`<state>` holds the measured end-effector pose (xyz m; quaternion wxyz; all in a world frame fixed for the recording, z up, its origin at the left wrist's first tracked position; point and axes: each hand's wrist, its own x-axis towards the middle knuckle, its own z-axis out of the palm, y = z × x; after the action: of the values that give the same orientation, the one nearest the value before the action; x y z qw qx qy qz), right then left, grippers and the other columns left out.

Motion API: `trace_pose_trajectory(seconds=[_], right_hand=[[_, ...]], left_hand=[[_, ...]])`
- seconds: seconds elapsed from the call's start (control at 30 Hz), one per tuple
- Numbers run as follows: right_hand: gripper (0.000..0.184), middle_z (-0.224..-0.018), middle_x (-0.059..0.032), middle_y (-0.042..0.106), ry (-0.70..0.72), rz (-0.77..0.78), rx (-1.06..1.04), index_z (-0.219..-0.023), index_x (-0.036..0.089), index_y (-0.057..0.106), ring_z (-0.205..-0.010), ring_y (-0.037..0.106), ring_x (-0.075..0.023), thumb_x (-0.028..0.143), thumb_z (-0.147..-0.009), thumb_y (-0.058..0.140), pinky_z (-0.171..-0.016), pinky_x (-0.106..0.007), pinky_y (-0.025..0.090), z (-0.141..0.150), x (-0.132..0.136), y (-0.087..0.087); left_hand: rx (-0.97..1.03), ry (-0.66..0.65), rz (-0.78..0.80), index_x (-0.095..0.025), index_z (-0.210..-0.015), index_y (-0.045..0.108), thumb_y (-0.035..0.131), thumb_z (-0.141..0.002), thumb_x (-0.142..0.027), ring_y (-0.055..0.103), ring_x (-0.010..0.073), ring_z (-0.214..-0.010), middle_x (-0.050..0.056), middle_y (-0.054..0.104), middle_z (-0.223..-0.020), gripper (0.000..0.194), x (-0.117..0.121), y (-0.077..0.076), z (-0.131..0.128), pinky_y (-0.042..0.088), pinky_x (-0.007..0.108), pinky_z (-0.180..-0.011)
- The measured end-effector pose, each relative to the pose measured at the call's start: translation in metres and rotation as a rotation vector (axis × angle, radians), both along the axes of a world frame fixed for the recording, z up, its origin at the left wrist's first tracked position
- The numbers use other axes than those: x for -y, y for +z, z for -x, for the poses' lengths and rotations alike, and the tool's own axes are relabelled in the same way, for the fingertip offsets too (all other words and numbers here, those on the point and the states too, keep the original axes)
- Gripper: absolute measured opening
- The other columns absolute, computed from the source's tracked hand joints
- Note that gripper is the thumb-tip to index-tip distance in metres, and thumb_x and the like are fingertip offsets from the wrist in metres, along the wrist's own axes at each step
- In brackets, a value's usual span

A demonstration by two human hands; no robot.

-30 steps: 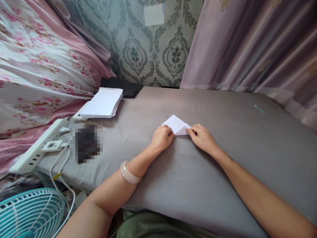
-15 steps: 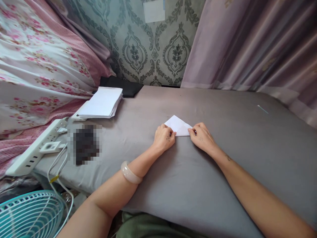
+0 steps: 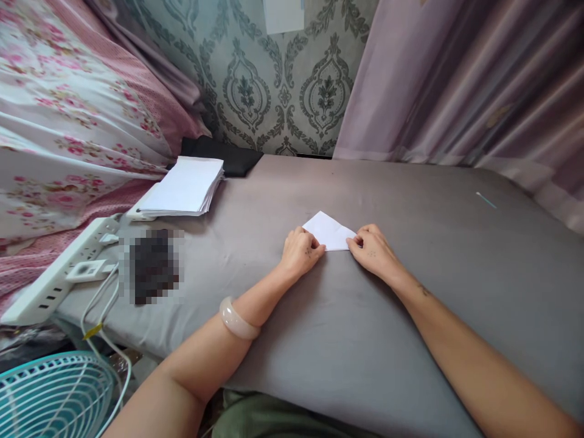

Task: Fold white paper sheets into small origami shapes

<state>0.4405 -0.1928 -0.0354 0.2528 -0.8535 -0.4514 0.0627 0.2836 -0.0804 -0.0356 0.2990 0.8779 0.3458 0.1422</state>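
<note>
A folded sheet of white paper (image 3: pixel 329 233) lies on the grey-covered surface in front of me, its point facing away and its straight edge toward me. My left hand (image 3: pixel 301 250) is closed on the paper's left side, thumb along the near edge. At the right corner my right hand (image 3: pixel 371 250) pinches the paper between thumb and fingers. Both of the paper's side corners are hidden under my fingers. A pale bangle (image 3: pixel 238 319) sits on my left forearm.
A stack of white paper (image 3: pixel 181 185) lies at the back left, near a black folded item (image 3: pixel 223 158). A power strip (image 3: pixel 59 274) with cables runs along the left edge, beside a blurred dark object (image 3: pixel 155 266). A fan (image 3: pixel 55 392) stands lower left. A thin stick (image 3: pixel 486 200) lies far right.
My right hand's grip on the paper's right corner has shifted slightly, and the crease there looks a little different. The view has moved slightly.
</note>
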Motion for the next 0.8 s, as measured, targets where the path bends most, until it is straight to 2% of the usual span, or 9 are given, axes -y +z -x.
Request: trace_pose_trajectory(seconds=[0.3,0.5,0.7,0.8], right_hand=[[0.022,-0.097,-0.0102,0.055,0.038,-0.016,-0.006,-0.061,0.022,0.047,-0.088,0.059,-0.0206,0.033,-0.081,0.048,-0.088,-0.036,0.045,-0.0028,-0.0009,-0.0026],[0.021,-0.096,-0.0094,0.055,0.055,-0.041,0.025,-0.063,0.022,0.048,-0.083,0.059,-0.0193,0.034,-0.081,0.047,-0.086,-0.036,0.047,-0.0041,0.0001,-0.0061],[0.021,-0.1,-0.0098,0.054,0.065,0.017,0.038,-0.069,0.021,0.05,-0.087,0.058,-0.0199,0.035,-0.083,0.047,-0.085,-0.035,0.045,-0.0028,0.002,-0.0027],[0.022,-0.101,-0.009,0.054,0.05,0.086,0.113,-0.075,0.02,0.053,-0.093,0.056,-0.0234,0.039,-0.085,0.046,-0.086,-0.039,0.042,-0.0011,0.0051,0.0011]], left_hand=[[-0.002,-0.028,-0.022,-0.017,-0.076,0.069,0.059,-0.08,-0.032,0.054,0.0224,-0.094,0.01,0.059,-0.097,0.019,-0.0028,-0.0042,0.0001,0.044,0.037,-0.087],[-0.02,-0.024,-0.069,-0.017,-0.076,0.066,0.057,-0.081,-0.034,0.051,0.0243,-0.098,0.01,0.057,-0.1,0.02,0.0008,-0.0049,0.0015,0.044,0.038,-0.088],[-0.031,-0.036,-0.062,-0.016,-0.075,0.064,0.055,-0.083,-0.034,0.048,0.0247,-0.1,0.011,0.054,-0.101,0.021,0.0021,-0.0045,0.0019,0.041,0.037,-0.09],[-0.071,-0.023,-0.076,-0.016,-0.096,0.063,0.054,-0.084,-0.033,0.047,0.0255,-0.101,0.012,0.053,-0.106,0.023,0.0037,-0.0014,0.0019,0.04,0.038,-0.09]])
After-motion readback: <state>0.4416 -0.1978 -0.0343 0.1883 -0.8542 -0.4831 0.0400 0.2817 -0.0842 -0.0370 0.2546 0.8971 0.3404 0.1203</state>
